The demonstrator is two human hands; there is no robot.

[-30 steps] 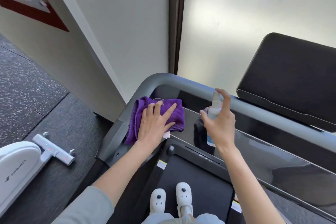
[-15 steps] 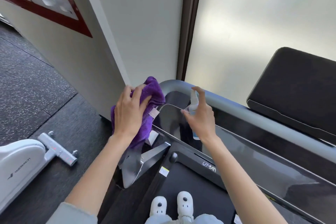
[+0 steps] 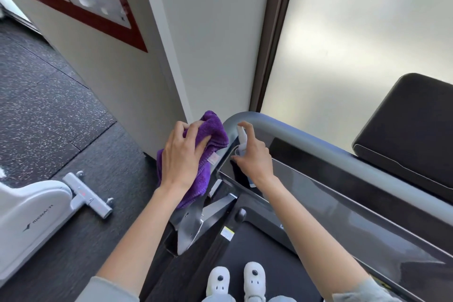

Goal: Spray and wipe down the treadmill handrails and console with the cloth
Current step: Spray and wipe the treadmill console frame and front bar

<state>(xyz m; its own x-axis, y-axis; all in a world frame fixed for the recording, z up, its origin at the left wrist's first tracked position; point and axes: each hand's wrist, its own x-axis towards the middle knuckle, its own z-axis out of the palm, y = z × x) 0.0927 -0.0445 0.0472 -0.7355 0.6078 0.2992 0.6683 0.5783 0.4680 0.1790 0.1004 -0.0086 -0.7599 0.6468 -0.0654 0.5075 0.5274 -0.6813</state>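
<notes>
The wall (image 3: 208,56) stands close behind the handrail (image 3: 306,140) corner; floor (image 3: 49,110) side open.

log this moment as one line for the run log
left hand: grips purple cloth at handrail corner | right hand: holds spray bottle, finger on nozzle | console: untouched
</notes>
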